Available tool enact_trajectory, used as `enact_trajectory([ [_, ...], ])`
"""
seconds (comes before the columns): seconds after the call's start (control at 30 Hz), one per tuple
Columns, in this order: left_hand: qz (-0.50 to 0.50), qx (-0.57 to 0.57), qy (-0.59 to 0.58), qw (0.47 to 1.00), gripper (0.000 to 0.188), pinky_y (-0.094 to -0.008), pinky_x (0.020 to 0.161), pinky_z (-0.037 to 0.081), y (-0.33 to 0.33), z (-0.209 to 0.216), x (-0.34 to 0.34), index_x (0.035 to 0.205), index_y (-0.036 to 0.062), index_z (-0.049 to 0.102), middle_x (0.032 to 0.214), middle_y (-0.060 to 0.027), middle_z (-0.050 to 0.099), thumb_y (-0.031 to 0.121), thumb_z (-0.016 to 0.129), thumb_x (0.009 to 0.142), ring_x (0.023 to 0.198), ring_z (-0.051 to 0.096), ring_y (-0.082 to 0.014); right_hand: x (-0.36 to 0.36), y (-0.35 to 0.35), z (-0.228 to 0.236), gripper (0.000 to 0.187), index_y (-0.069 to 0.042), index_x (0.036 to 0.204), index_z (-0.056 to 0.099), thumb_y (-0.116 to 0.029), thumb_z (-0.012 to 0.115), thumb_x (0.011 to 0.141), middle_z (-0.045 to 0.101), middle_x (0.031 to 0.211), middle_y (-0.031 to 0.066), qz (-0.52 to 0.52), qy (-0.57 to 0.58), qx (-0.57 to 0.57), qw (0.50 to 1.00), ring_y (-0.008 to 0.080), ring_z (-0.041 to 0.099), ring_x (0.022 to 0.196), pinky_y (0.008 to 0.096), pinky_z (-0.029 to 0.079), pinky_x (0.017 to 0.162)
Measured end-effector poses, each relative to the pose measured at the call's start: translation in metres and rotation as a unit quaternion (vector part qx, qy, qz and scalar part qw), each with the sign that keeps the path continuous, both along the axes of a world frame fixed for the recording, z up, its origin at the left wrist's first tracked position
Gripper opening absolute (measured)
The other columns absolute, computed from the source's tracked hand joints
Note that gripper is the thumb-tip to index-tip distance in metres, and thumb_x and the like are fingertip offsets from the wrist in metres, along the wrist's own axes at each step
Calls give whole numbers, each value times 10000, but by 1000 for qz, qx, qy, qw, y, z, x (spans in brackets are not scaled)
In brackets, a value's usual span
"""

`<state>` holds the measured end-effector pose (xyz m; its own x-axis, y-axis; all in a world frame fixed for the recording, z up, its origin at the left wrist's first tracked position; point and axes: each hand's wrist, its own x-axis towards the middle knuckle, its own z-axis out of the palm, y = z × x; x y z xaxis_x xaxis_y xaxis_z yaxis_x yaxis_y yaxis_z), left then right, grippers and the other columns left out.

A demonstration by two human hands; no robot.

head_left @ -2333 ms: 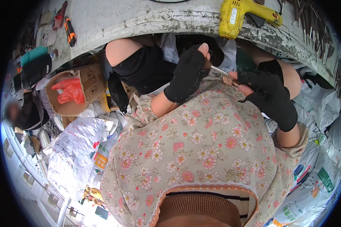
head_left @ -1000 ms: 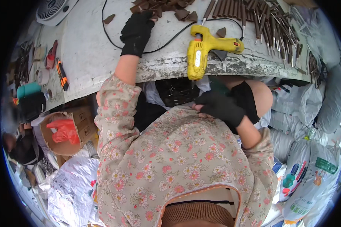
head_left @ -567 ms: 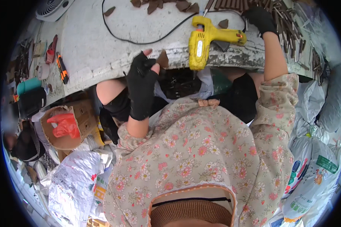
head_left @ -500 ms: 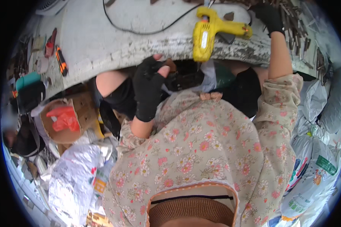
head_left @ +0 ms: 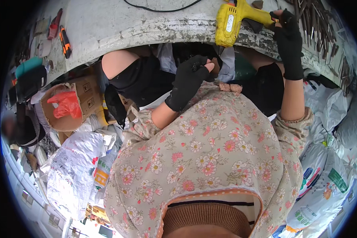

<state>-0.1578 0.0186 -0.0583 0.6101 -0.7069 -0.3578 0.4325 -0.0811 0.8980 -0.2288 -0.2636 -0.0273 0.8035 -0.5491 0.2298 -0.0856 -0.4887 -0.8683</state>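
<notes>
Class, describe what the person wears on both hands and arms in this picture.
Both hands wear black fabric gloves: the left hand and the right hand. The gloves end at the wrist, leaving the forearms bare. Loose beige sleeves with a pink and white flower print are pushed up toward the elbows.

L hand point(head_left: 190, 77), black glove, fingers curled shut below the counter point(head_left: 119, 27) edge; R hand point(head_left: 286, 33) raised at that edge, forearm bare.

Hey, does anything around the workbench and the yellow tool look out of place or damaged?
The yellow glue gun sits at the very edge of the workbench, beside the gloved right hand. That edge looks chipped and worn. The left hand holds a small brown piece below it.
</notes>
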Motion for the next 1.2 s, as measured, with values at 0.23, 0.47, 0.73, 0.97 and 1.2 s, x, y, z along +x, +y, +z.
enact_trajectory([
  [0.23,4,-9,48,999,165,-226,617,469,-10,8,1,937,-13,593,779,-31,604,97,618,818,686,570,-82,7,20,-3,642,-73,1274,410,-273,698,736,530,1168,156,-37,172,-293,940,293,549,1056,354,455,842],
  [0.47,23,-26,68,997,155,-237,587,483,-17,16,-1,928,-20,586,776,-49,603,102,599,833,637,582,-101,8,11,7,678,-94,1247,436,-350,731,693,550,1133,136,12,251,-299,921,277,572,1010,352,472,802],
  [0.73,41,7,-1,999,178,-237,564,479,-17,12,-5,949,-23,587,777,-60,604,116,595,838,619,583,-108,9,-9,-5,648,-119,1260,453,-304,725,701,537,1190,108,53,231,-294,926,267,548,1060,341,452,851],
  [0.97,26,9,27,999,223,-203,608,421,-14,25,-5,976,-10,586,770,-1,568,183,567,866,693,505,-52,7,-16,-14,598,-134,1260,469,-254,707,725,514,1225,125,51,195,-299,933,270,526,1091,334,423,904],
  [1.2,42,-10,-2,999,200,-226,617,423,-6,25,2,914,15,582,749,3,554,210,558,879,677,510,-70,-9,60,-4,354,-77,1161,556,-157,602,820,591,1069,134,73,-40,-94,992,238,577,997,327,471,788],
])
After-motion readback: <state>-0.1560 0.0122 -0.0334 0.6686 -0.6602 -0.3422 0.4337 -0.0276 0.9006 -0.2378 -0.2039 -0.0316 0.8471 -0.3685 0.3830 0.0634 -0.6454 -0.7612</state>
